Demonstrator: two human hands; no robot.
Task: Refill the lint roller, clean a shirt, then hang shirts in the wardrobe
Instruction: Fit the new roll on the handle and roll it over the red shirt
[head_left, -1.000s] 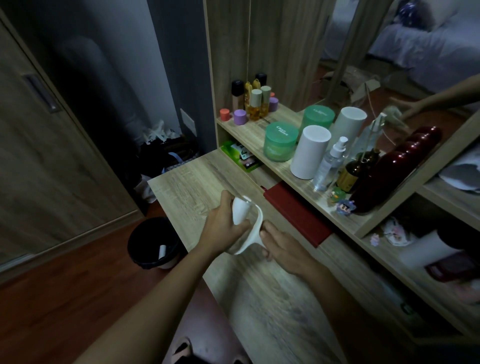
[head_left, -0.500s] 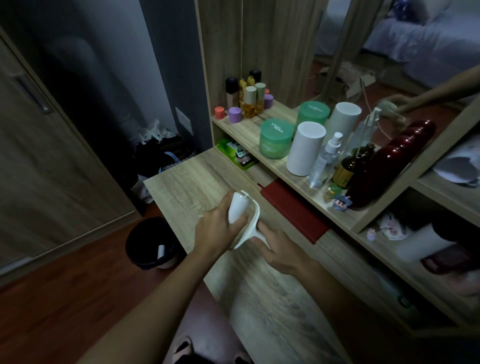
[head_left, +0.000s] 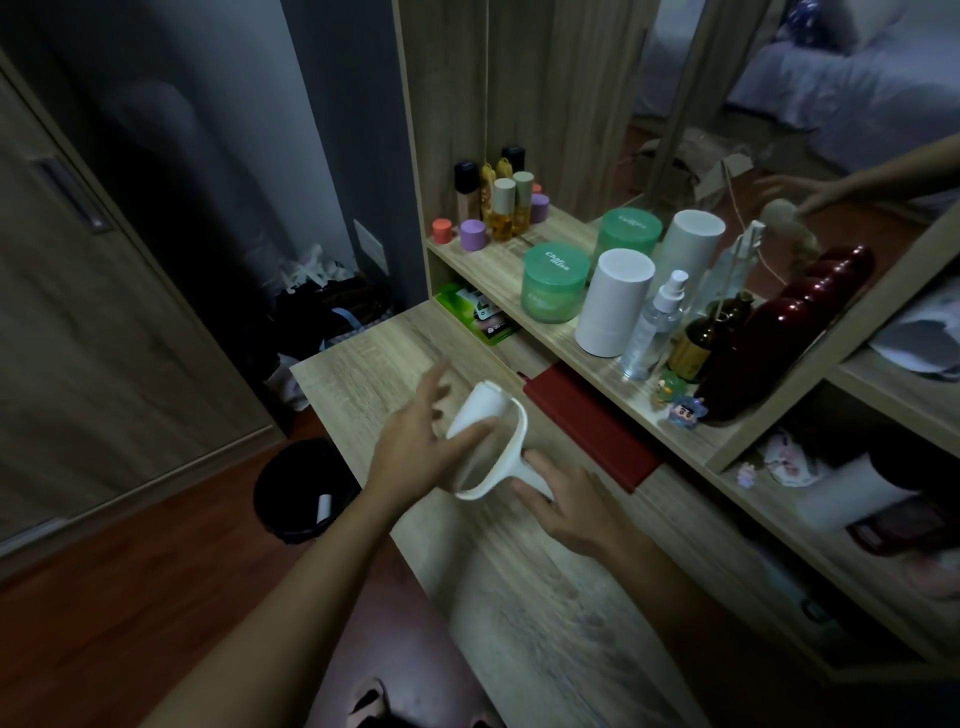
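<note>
A white lint roller with a white roll on it hovers just above the wooden desk. My right hand grips its handle at the lower end. My left hand is beside the roll with fingers spread; the thumb touches the roll's lower side and the other fingers point away. No shirt or wardrobe interior is in view.
A black bin holding a white tube stands on the floor left of the desk. A red book lies by the shelf. Jars, bottles and a white cylinder crowd the shelf. A wooden door is at left.
My left hand, wrapped around the roll before, has spread its fingers and loosened from it. The right hand still holds the handle in about the same place.
</note>
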